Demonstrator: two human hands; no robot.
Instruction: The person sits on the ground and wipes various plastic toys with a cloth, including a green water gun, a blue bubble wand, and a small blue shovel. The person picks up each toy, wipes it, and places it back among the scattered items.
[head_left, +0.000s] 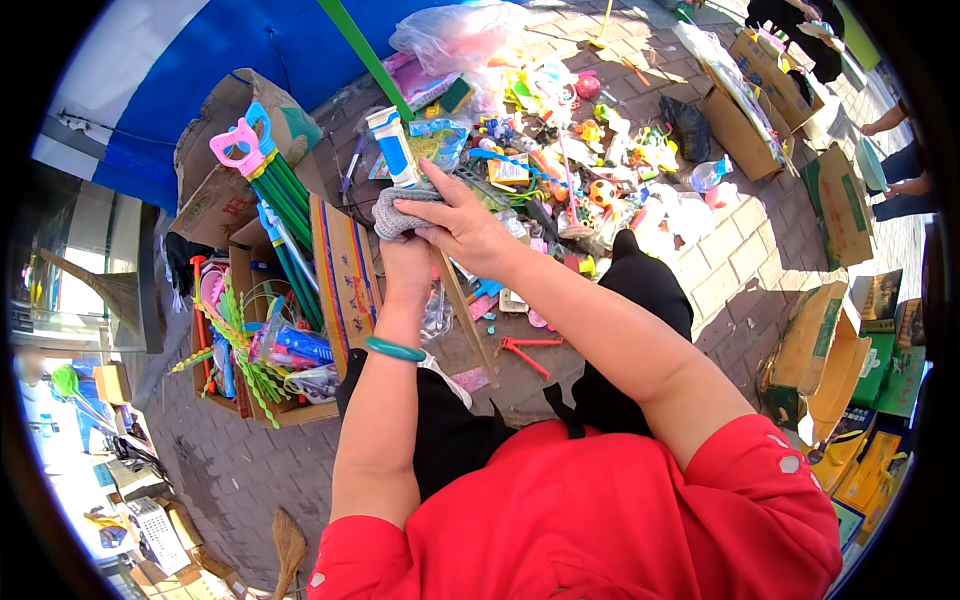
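In front of me is a blue-and-white plastic toy piece (394, 148), roughly tubular and held upright. A grey knit cloth (401, 211) is bunched around its lower end, so that end is hidden. My left hand (405, 259), below a teal bangle (395, 349), grips the cloth-covered end from underneath. From the right, my right hand (471, 231) presses thumb and fingers on the cloth, its forefinger raised beside the toy's base. Beneath my hands slants a wooden stick (466, 319). Beyond them spreads a heap of small plastic toys (555, 161) on the paving.
At left, a cardboard box (347, 277) holds green-shafted toys with pink and blue handles (255, 142). A green pole (366, 56) rises beyond the toy. Cardboard boxes (814, 356) stand at right. A broom (287, 544) lies lower left. Another person's hands (904, 187) hold a bowl at far right.
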